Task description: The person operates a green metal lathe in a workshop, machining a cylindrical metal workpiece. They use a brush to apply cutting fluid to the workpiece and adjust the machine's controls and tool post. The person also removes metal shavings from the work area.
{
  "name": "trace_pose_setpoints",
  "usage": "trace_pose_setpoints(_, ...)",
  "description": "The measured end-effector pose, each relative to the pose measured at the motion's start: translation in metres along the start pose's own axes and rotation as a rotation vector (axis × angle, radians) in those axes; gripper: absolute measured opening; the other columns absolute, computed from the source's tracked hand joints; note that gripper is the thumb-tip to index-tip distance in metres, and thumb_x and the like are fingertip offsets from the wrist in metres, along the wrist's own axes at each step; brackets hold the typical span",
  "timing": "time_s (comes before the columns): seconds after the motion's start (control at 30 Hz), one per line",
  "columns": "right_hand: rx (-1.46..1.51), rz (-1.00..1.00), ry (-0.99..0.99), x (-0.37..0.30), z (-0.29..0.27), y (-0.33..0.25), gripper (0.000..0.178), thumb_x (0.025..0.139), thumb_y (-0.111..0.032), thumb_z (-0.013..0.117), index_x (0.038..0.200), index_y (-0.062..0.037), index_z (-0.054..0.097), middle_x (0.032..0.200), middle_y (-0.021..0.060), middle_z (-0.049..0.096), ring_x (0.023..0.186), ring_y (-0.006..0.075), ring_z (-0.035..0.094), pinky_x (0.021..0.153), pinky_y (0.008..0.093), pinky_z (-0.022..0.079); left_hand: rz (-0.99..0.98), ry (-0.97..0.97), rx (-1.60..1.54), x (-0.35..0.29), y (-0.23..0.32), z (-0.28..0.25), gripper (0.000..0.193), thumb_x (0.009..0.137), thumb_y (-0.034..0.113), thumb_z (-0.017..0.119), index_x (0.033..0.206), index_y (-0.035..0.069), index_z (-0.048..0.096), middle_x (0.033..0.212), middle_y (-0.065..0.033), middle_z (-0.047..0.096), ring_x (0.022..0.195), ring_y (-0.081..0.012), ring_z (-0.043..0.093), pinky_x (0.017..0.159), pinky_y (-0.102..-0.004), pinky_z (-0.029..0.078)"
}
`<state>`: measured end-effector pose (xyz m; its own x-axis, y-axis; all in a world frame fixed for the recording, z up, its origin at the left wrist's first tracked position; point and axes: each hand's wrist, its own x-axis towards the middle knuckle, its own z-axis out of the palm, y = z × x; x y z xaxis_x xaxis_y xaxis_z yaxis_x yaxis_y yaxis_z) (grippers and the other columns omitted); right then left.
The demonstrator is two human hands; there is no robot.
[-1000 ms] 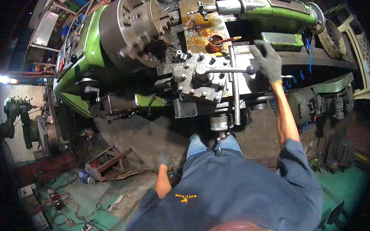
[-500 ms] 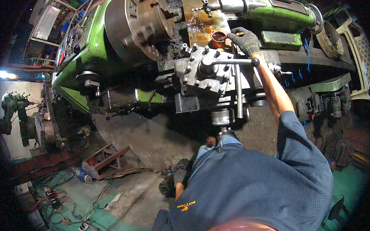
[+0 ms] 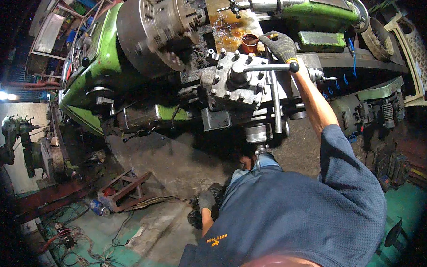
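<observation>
My right hand (image 3: 281,46), in a dark grey work glove with a yellow cuff edge, reaches over the lathe. Its fingers are curled together beside a small copper-coloured cup (image 3: 250,43) of dark liquid. A yellowish bit shows at the fingertips, but what they hold is too small to make out. Just nearer to me stands the square tool post (image 3: 237,81) with its long clamping lever (image 3: 270,68). The lathe chuck (image 3: 167,29) at left has jaws smeared by motion. My left hand (image 3: 207,200), also gloved, hangs low at my side; its fingers are not clear.
Metal chips lie on the oily brown plate (image 3: 226,27) behind the tool post. The green tailstock (image 3: 315,12) with its handwheel stands right. A rusty metal frame (image 3: 126,190), a blue can (image 3: 99,207) and tangled cables (image 3: 78,246) lie on the floor at left.
The whole view has shifted slightly. My right hand stays beside the copper-coloured cup, and my left hand still hangs low.
</observation>
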<state>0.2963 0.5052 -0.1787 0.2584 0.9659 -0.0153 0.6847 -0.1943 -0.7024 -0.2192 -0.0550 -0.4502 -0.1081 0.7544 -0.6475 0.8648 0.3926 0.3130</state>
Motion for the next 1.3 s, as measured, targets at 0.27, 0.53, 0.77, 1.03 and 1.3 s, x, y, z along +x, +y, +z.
trace_pose_setpoints(0.27,-0.030,0.016,-0.023,0.000,0.005,0.000,0.049,0.083,-0.062,0.067,0.104,-0.0188,0.078,0.102,0.0147,0.074,0.099,0.0326,0.070,0.089,0.0417,0.053,0.080,0.077,0.183,0.011,0.022,-0.012,0.034,0.089,0.034,0.059,0.095,0.004,0.073,0.094,-0.0168,0.074,0.087,-0.0358,0.071,0.079,-0.0474,0.054)
trace_pose_setpoints(0.53,-0.033,0.040,-0.042,0.001,0.008,-0.004,0.049,0.083,-0.061,0.068,0.105,-0.0189,0.077,0.098,0.0127,0.075,0.094,0.0300,0.072,0.085,0.0399,0.053,0.186,-0.216,0.657,0.002,0.047,-0.022,0.029,0.085,0.030,0.060,0.096,0.009,0.075,0.103,-0.0189,0.072,0.098,-0.0371,0.069,0.086,-0.0486,0.054)
trace_pose_setpoints(0.77,-0.069,0.006,0.002,0.002,0.014,-0.003,0.043,0.086,-0.057,0.068,0.103,-0.0187,0.077,0.092,0.0086,0.076,0.088,0.0258,0.073,0.080,0.0379,0.054,0.186,-0.108,0.577,-0.006,0.045,-0.015,0.018,0.080,0.022,0.068,0.091,0.011,0.078,0.095,-0.0151,0.074,0.089,-0.0329,0.072,0.078,-0.0435,0.056)
trace_pose_setpoints(1.03,-0.037,-0.181,0.228,-0.004,0.013,-0.016,0.035,0.089,-0.048,0.068,0.100,-0.0171,0.077,0.092,0.0091,0.075,0.087,0.0253,0.072,0.078,0.0382,0.054,0.165,0.093,-0.054,0.014,-0.006,0.025,0.024,0.086,0.025,0.061,0.090,0.003,0.071,0.083,-0.0165,0.072,0.072,-0.0289,0.070,0.065,-0.0423,0.054)
trace_pose_setpoints(1.3,-0.111,-0.579,0.247,-0.018,-0.003,-0.026,0.025,0.086,-0.032,0.076,0.103,-0.0132,0.075,0.101,0.0096,0.073,0.097,0.0282,0.068,0.085,0.0400,0.054,0.336,0.092,-0.143,0.032,-0.019,0.039,0.029,0.090,0.030,0.061,0.097,0.004,0.071,0.077,-0.0114,0.069,0.061,-0.0231,0.066,0.056,-0.0375,0.052)
